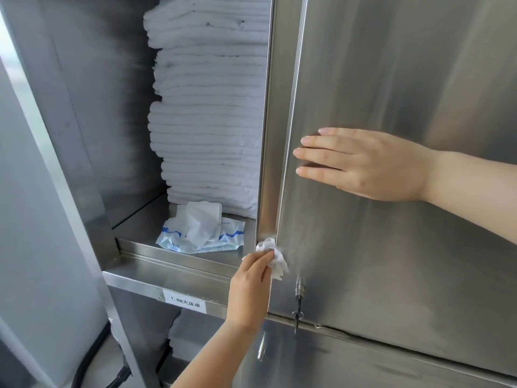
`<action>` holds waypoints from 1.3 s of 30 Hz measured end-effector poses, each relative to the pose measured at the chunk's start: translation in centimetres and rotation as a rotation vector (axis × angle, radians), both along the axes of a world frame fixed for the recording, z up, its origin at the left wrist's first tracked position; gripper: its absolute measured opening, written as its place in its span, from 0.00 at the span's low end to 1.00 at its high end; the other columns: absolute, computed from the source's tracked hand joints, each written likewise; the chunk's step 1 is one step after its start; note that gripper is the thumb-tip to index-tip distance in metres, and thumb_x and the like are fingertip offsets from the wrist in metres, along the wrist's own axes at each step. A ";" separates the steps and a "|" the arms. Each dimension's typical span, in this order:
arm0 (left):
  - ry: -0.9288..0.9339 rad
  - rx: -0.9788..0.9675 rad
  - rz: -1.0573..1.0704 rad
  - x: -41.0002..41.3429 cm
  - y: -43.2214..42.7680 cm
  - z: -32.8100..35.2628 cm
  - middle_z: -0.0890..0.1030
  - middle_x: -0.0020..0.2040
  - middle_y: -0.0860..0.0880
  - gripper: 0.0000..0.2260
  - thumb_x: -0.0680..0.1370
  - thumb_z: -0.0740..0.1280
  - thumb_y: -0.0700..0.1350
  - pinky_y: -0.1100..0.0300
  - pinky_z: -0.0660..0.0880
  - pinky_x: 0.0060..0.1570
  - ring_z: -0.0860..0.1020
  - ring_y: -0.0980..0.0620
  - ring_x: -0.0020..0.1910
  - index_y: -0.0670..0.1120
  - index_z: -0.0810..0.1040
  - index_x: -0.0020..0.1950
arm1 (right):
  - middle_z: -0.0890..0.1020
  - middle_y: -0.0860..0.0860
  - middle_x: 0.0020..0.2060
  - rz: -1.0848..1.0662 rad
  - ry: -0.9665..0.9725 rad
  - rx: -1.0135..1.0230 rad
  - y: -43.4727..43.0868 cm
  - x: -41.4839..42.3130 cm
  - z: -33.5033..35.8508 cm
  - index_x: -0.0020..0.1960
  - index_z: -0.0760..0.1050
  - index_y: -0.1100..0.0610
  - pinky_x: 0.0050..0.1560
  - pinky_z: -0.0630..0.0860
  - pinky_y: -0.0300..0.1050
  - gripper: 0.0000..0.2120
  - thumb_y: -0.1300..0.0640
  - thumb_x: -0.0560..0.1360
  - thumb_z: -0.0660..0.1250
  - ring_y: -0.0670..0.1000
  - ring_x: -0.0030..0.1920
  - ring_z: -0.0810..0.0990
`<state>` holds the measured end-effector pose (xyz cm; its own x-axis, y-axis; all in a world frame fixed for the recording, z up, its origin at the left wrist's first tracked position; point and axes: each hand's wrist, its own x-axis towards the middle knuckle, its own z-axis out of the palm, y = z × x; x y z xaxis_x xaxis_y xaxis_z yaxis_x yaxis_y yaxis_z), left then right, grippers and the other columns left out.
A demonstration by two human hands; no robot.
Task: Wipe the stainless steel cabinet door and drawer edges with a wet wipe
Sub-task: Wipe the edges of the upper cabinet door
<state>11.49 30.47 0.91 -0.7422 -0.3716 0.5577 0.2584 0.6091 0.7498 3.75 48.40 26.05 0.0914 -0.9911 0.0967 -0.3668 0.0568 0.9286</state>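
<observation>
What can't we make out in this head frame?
Head view:
Left hand: fingertips hidden behind the wet wipe it grips.
Wipes pack print: too small to read.
Towel stack: top cut by frame edge, right side behind the cabinet post.
Lower shelf contents: dark, partly behind the left forearm.

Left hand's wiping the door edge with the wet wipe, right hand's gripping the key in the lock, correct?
Not quite. The left hand holds the wet wipe at the door edge, but the right hand rests flat on the door face, above the key, not gripping it. The head view shows this.
</observation>
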 end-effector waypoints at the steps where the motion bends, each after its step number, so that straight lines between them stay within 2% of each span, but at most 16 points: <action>1: 0.076 -0.026 0.014 -0.2 0.0 1.9 0.79 0.56 0.56 0.11 0.77 0.65 0.35 0.72 0.70 0.53 0.77 0.58 0.55 0.45 0.82 0.56 | 0.75 0.59 0.66 -0.002 -0.001 -0.003 0.0 0.1 0.0 0.67 0.73 0.61 0.68 0.68 0.56 0.18 0.65 0.80 0.55 0.59 0.66 0.73; 2: 0.153 -0.058 0.022 -0.5 0.1 3.8 0.78 0.56 0.56 0.12 0.77 0.65 0.34 0.76 0.67 0.54 0.75 0.60 0.56 0.43 0.81 0.58 | 0.75 0.59 0.66 0.000 -0.004 -0.007 0.0 0.1 0.0 0.67 0.73 0.61 0.68 0.69 0.56 0.18 0.65 0.80 0.54 0.59 0.66 0.73; 4: 0.296 -0.143 0.022 -1.0 0.4 7.6 0.77 0.58 0.52 0.16 0.76 0.63 0.31 0.78 0.63 0.57 0.72 0.59 0.57 0.41 0.78 0.61 | 0.75 0.58 0.66 0.008 -0.008 -0.016 0.0 0.3 0.0 0.67 0.73 0.61 0.68 0.69 0.55 0.18 0.65 0.80 0.54 0.58 0.66 0.73; 7: 0.434 -0.260 0.047 -1.8 0.3 12.0 0.77 0.60 0.47 0.21 0.72 0.61 0.29 0.72 0.68 0.57 0.72 0.56 0.58 0.39 0.76 0.64 | 0.76 0.58 0.65 0.024 0.006 -0.071 0.0 0.3 -0.2 0.67 0.73 0.61 0.67 0.70 0.53 0.18 0.63 0.78 0.58 0.57 0.66 0.74; 10: 0.538 -0.391 0.095 -2.6 -0.6 15.3 0.78 0.60 0.44 0.22 0.71 0.64 0.29 0.63 0.72 0.57 0.72 0.52 0.60 0.39 0.76 0.64 | 0.77 0.57 0.63 0.055 -0.042 -0.280 -0.1 0.4 -0.2 0.66 0.75 0.61 0.66 0.71 0.53 0.19 0.61 0.75 0.62 0.57 0.65 0.75; 12: 0.595 -0.470 0.102 -3.4 -1.3 17.6 0.78 0.60 0.43 0.24 0.69 0.68 0.26 0.65 0.68 0.59 0.72 0.50 0.60 0.38 0.76 0.64 | 0.76 0.57 0.64 0.064 -0.072 -0.450 -0.2 0.5 0.0 0.66 0.74 0.61 0.68 0.68 0.52 0.19 0.62 0.75 0.62 0.57 0.66 0.74; 15: 0.642 -0.547 0.125 -4.2 -1.8 21.5 0.78 0.60 0.42 0.25 0.68 0.70 0.25 0.64 0.70 0.54 0.71 0.48 0.60 0.38 0.76 0.64 | 0.75 0.57 0.65 0.034 -0.096 -0.574 -0.6 0.7 0.2 0.67 0.73 0.62 0.69 0.65 0.52 0.22 0.61 0.73 0.64 0.57 0.67 0.71; 21: 0.708 -0.611 0.168 -5.0 -2.1 29.8 0.77 0.60 0.42 0.21 0.73 0.62 0.32 0.62 0.70 0.54 0.75 0.43 0.58 0.37 0.73 0.66 | 0.76 0.57 0.63 0.039 -0.016 -0.611 -1.2 0.8 4.3 0.64 0.76 0.61 0.68 0.66 0.52 0.20 0.58 0.73 0.64 0.57 0.65 0.72; 25: 0.740 -0.633 0.189 -5.5 -2.1 35.8 0.77 0.60 0.44 0.21 0.76 0.59 0.35 0.62 0.68 0.54 0.74 0.44 0.58 0.38 0.71 0.69 | 0.75 0.57 0.64 0.034 0.043 -0.610 -1.1 0.6 8.4 0.64 0.75 0.60 0.67 0.67 0.53 0.18 0.56 0.75 0.62 0.58 0.66 0.72; 28: 0.774 -0.654 0.234 -5.7 -1.9 40.3 0.76 0.58 0.46 0.21 0.77 0.59 0.32 0.62 0.67 0.51 0.71 0.44 0.57 0.38 0.69 0.70 | 0.74 0.57 0.65 0.011 0.058 -0.588 -1.0 0.3 9.1 0.66 0.73 0.59 0.68 0.66 0.54 0.20 0.54 0.77 0.61 0.58 0.67 0.70; 32: 0.785 -0.684 0.286 -5.7 -1.7 45.2 0.76 0.58 0.46 0.23 0.73 0.58 0.27 0.55 0.72 0.49 0.70 0.44 0.56 0.38 0.70 0.67 | 0.72 0.58 0.67 -0.011 0.085 -0.599 -1.1 0.0 8.7 0.69 0.69 0.59 0.68 0.64 0.56 0.21 0.54 0.78 0.58 0.58 0.68 0.69; 39: 0.798 -0.753 0.300 -5.9 -2.1 50.8 0.77 0.57 0.47 0.26 0.74 0.53 0.28 0.61 0.66 0.53 0.70 0.44 0.55 0.40 0.65 0.71 | 0.73 0.57 0.67 -0.002 0.089 -0.594 -1.1 -0.1 8.8 0.68 0.70 0.59 0.69 0.62 0.56 0.21 0.54 0.77 0.58 0.58 0.68 0.70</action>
